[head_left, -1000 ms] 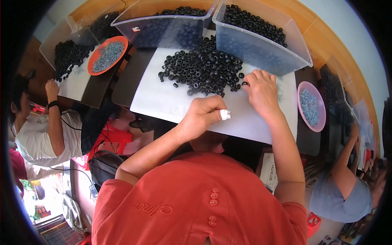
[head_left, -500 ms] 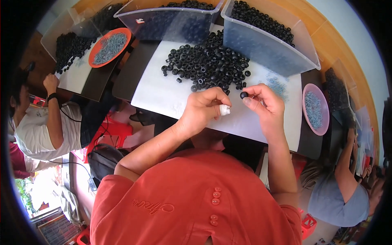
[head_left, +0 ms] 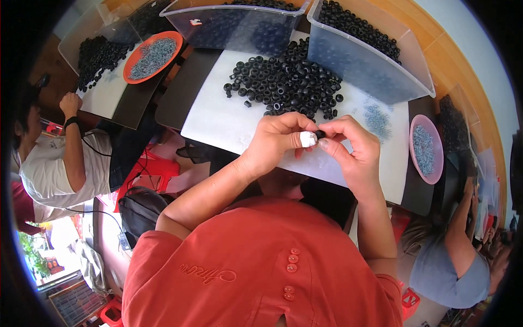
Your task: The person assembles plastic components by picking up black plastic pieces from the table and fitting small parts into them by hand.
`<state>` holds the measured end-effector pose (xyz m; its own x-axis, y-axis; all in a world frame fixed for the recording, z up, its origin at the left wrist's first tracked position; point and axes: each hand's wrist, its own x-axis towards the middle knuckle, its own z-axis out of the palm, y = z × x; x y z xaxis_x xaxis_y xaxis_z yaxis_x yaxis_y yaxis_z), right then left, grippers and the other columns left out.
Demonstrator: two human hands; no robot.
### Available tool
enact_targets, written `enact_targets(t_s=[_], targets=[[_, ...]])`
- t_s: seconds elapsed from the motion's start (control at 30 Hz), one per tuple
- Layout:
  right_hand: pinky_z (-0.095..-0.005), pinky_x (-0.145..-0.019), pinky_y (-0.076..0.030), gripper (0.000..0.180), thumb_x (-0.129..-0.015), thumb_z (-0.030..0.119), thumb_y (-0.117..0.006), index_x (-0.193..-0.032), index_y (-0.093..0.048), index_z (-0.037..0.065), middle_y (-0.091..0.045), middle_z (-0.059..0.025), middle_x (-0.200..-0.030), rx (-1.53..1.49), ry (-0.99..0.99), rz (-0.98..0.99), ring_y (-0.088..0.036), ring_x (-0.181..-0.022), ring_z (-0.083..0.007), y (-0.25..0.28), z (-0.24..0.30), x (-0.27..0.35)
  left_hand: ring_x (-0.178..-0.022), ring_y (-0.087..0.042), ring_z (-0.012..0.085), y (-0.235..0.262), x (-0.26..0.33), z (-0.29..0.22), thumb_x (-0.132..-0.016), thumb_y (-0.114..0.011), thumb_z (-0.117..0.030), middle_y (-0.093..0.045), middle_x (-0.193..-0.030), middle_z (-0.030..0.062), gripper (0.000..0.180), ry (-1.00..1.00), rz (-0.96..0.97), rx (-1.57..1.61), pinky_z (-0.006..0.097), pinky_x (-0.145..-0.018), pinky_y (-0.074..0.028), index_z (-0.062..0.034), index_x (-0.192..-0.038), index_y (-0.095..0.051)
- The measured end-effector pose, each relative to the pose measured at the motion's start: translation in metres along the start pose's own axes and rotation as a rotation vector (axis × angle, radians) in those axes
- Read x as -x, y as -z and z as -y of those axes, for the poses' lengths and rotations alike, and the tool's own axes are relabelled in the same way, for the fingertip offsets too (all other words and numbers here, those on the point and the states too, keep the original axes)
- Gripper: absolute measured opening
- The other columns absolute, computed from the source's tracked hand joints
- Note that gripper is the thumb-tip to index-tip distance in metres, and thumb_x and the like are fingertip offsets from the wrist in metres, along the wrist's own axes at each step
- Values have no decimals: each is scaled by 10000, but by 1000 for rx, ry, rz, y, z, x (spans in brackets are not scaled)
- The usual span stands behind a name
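Left hand [head_left: 275, 139] holds a small white piece [head_left: 308, 139] pinched between thumb and fingers, grip pressed together on it, the piece poking out toward the other hand. Right hand [head_left: 351, 147] pinches a small black ring [head_left: 320, 133] at thumb and fingertip, grip tight on it, and the ring sits right against the end of the white piece, touching it. Both hands hover just above the near edge of the white surface [head_left: 218, 120], in front of the person's orange shirt [head_left: 261, 261].

The ring looks like rubber or soft plastic: light, a bit springy, likely grippy rather than slick, not fragile. It is too small for a whole-hand hold, so pinching the outer rim with two fingertips leaves the hole free. The white piece looks stiff and smooth, also very light; holding it low on the body leaves the tip bare. The main risk, as I judge it, is the ring flipping out of the pinch.

Behind the hands lies a loose pile of black rings [head_left: 283, 82] on the surface, well within reach. Farther back stand two clear bins [head_left: 376, 60] with more rings inside. A scatter of small metal bits [head_left: 376, 117] lies to the right of the pile, and a pink dish [head_left: 427, 150] with the same bits is at the right edge. An orange dish [head_left: 152, 54] sits far left, by another person in a white shirt [head_left: 60, 169]
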<state>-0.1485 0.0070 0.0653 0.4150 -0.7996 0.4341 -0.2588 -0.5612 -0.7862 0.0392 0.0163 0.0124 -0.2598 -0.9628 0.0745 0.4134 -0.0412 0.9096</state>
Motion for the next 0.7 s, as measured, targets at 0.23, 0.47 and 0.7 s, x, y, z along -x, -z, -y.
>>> enact_targets(t_s=[0.23, 0.47, 0.7], targets=[[-314, -657, -510, 253, -726, -110, -630, -953, -624, 3, -571, -96, -842, 71, 74, -45, -616, -738, -230, -5, -7, 6, -717, -587, 106, -5, -3, -1, -902, -670, -88, -650, -820, 49, 141, 56, 13, 21, 244, -617, -481, 23, -986, -644], [-416, -616, -465, 264, -668, -62, -643, -906, -618, 49, -546, -101, -800, 276, 221, -213, -576, -727, -308, -18, -15, 9, -749, -615, 153, -3, -1, -1, -888, -666, -33, -653, -882, 81, 148, 38, 11, -14, 272, -640, -500, 38, -1016, -644], [-400, -647, -460, 229, -689, 3, -679, -900, -612, 62, -553, -82, -819, 329, 245, -184, -567, -748, -294, -11, -15, 20, -706, -602, 139, -11, -5, -7, -849, -696, -45, -655, -864, 75, 153, 83, 17, -164, 253, -617, -482, 38, -974, -670]])
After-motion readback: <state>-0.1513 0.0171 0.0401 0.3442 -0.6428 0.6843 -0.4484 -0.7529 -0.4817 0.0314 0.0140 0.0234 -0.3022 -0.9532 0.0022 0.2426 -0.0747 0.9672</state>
